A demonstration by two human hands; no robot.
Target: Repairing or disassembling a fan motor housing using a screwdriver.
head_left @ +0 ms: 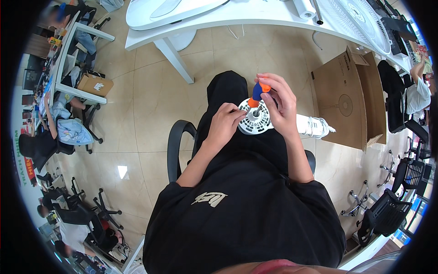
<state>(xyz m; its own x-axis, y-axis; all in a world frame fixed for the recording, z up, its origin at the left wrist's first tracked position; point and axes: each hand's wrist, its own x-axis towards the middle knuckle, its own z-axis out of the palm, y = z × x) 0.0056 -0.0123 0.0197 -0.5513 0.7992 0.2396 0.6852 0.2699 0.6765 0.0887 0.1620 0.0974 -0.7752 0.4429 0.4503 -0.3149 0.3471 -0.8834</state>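
A white round fan motor housing (250, 129) with slotted vents rests on my lap, its shaft pointing up. My right hand (284, 108) grips a screwdriver (257, 92) with a blue and orange handle. The screwdriver is tilted, and its lower end is over the left part of the housing. My left hand (223, 122) has its thumb and fingertips pinched together at the housing's upper left edge, close to the screwdriver's tip. Whatever is between those fingers is too small to make out. From the housing a white neck (302, 123) with a coiled white cord (318, 128) extends right.
A white table (214, 22) stands ahead, carrying a white fan base (157, 13) and a round fan grille (356, 20). An open cardboard box (335, 98) is on the floor to my right. My chair's armrest (175, 146) is at my left. Other people sit at both sides.
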